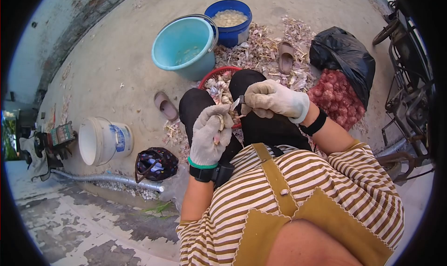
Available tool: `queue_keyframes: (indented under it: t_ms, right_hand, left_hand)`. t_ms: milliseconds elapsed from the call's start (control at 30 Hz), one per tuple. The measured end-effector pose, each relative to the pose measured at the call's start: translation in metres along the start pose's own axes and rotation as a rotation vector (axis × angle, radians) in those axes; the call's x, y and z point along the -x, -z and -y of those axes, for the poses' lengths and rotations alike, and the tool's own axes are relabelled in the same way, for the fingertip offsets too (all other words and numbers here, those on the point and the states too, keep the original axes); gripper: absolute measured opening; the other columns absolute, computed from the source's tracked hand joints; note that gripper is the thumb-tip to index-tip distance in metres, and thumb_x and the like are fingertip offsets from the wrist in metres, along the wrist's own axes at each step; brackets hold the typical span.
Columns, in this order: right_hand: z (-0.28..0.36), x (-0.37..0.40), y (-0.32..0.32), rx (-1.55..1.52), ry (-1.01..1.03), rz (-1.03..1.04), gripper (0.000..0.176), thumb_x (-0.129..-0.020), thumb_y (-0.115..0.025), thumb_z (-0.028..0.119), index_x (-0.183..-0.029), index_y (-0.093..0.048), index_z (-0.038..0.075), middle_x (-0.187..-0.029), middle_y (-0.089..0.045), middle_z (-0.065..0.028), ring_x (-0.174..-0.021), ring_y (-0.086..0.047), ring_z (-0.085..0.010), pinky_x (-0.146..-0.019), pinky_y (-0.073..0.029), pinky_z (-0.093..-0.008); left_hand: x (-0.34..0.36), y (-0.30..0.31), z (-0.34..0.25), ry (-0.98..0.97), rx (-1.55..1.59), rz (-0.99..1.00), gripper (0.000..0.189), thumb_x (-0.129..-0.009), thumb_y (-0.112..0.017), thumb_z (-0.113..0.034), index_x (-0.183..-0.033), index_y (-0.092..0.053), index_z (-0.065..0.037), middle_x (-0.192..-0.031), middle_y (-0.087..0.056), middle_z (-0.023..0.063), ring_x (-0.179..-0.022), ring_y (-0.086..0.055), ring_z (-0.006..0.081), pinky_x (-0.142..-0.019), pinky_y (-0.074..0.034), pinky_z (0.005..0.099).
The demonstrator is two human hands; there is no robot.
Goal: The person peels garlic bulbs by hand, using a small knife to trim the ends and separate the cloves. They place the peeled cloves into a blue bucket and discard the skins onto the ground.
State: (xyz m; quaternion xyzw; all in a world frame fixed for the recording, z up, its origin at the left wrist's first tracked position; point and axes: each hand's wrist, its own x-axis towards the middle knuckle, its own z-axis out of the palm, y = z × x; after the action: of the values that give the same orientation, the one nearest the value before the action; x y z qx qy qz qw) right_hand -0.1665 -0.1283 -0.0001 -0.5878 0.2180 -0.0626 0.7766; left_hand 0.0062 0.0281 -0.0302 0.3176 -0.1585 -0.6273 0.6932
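My left hand (210, 134), in a grey-white glove with a green cuff, is closed on a garlic piece (220, 121); a pinkish bit shows near its palm. Just to its right, my right hand (274, 100), also gloved, grips a small knife (237, 103) with a dark handle. The blade points toward my left hand, close to the garlic. Beyond my knees, partly hidden by them, is a red basket (215, 72) with garlic bulbs (222, 87) in it.
A light-blue bucket (184, 45) and a dark-blue bucket of peeled cloves (228, 21) stand ahead. Peelings (260, 47) and slippers (285, 57) lie around. At right are a net sack of garlic (336, 98) and black bag (344, 56); at left, a white bucket (104, 140) and dark bag (157, 163).
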Motion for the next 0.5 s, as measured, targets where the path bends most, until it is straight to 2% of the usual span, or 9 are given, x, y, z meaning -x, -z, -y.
queue_keyframes:
  t_ms: [33, 67, 100, 167, 200, 233, 300, 433, 500]
  right_hand:
    - [0.001, 0.001, 0.005, -0.046, 0.017, -0.056, 0.03, -0.094, -0.057, 0.028, -0.09, -0.062, -0.001, -0.082, -0.066, -0.0053, -0.055, -0.049, -0.0063, -0.047, -0.038, -0.0194]
    - [0.0, 0.001, 0.013, -0.004, 0.01, -0.122, 0.033, -0.093, -0.058, 0.032, -0.094, -0.064, 0.0, -0.079, -0.066, -0.0075, -0.057, -0.053, -0.0114, -0.051, -0.042, -0.0246]
    - [0.003, -0.001, 0.012, -0.004, 0.011, -0.121, 0.033, -0.093, -0.058, 0.032, -0.094, -0.064, 0.0, -0.079, -0.066, -0.0075, -0.057, -0.053, -0.0114, -0.051, -0.042, -0.0246]
    - [0.009, -0.003, 0.006, 0.933, -0.102, -0.13, 0.035, -0.091, -0.059, 0.036, -0.1, -0.066, 0.003, -0.078, -0.066, -0.0129, -0.063, -0.061, -0.0214, -0.058, -0.048, -0.0327]
    - [0.004, -0.003, 0.001, 1.092, -0.059, -0.126, 0.034, -0.09, -0.059, 0.036, -0.104, -0.066, 0.006, -0.081, -0.065, -0.0168, -0.073, -0.064, -0.0303, -0.068, -0.05, -0.0383]
    - [0.011, 0.0, -0.008, 1.057, -0.026, -0.119, 0.033, -0.089, -0.06, 0.035, -0.101, -0.066, 0.005, -0.084, -0.066, -0.0174, -0.077, -0.065, -0.0334, -0.069, -0.05, -0.0397]
    - [0.019, -0.001, -0.018, 1.144, 0.046, -0.094, 0.033, -0.088, -0.06, 0.035, -0.102, -0.066, 0.005, -0.086, -0.066, -0.0173, -0.08, -0.065, -0.0341, -0.072, -0.051, -0.0406]
    - [0.016, -0.017, -0.017, 1.155, 0.071, -0.086, 0.034, -0.087, -0.061, 0.036, -0.103, -0.065, 0.006, -0.087, -0.065, -0.0169, -0.083, -0.064, -0.0343, -0.073, -0.051, -0.0413]
    - [0.015, -0.02, -0.014, 1.171, 0.21, -0.079, 0.036, -0.089, -0.056, 0.041, -0.096, -0.064, 0.007, -0.079, -0.065, -0.0168, -0.078, -0.064, -0.0348, -0.068, -0.05, -0.044]
  left_hand:
    - [0.0, 0.001, -0.001, 0.001, -0.001, 0.0, 0.026, -0.097, -0.053, -0.016, -0.116, -0.058, 0.002, -0.081, -0.063, 0.0079, -0.047, -0.043, 0.005, -0.042, -0.037, 0.0182]
    - [0.0, 0.0, -0.002, -0.003, -0.017, -0.03, 0.026, -0.097, -0.052, -0.017, -0.116, -0.058, 0.001, -0.08, -0.063, 0.0084, -0.046, -0.043, 0.0054, -0.041, -0.036, 0.018]
    - [-0.001, 0.0, -0.004, -0.01, -0.032, -0.06, 0.026, -0.098, -0.051, -0.018, -0.116, -0.058, 0.0, -0.078, -0.063, 0.0088, -0.045, -0.043, 0.0058, -0.041, -0.036, 0.0178]
    - [-0.005, -0.001, -0.005, -0.012, -0.06, -0.104, 0.026, -0.099, -0.05, -0.018, -0.116, -0.058, 0.0, -0.077, -0.062, 0.0088, -0.045, -0.044, 0.0063, -0.04, -0.035, 0.0179]
    - [-0.009, -0.002, -0.005, -0.011, -0.086, -0.144, 0.026, -0.099, -0.05, -0.018, -0.116, -0.058, -0.001, -0.076, -0.062, 0.0087, -0.044, -0.044, 0.0067, -0.039, -0.035, 0.018]
    - [-0.012, -0.002, -0.005, -0.009, -0.086, -0.144, 0.026, -0.099, -0.05, -0.018, -0.116, -0.058, -0.001, -0.076, -0.062, 0.0087, -0.044, -0.044, 0.0067, -0.039, -0.035, 0.018]
    - [-0.017, -0.003, -0.002, -0.066, -0.142, -0.186, 0.025, -0.099, -0.051, -0.019, -0.116, -0.057, -0.002, -0.075, -0.062, 0.008, -0.044, -0.045, 0.007, -0.039, -0.036, 0.0178]
    - [-0.02, -0.005, 0.0, -0.044, -0.144, -0.188, 0.025, -0.098, -0.052, -0.018, -0.116, -0.056, -0.002, -0.076, -0.062, 0.0066, -0.045, -0.047, 0.0062, -0.04, -0.038, 0.0171]
    - [-0.019, -0.009, -0.002, -0.018, -0.129, -0.196, 0.025, -0.097, -0.052, -0.018, -0.117, -0.056, -0.002, -0.075, -0.062, 0.0046, -0.046, -0.048, 0.0057, -0.04, -0.04, 0.0173]
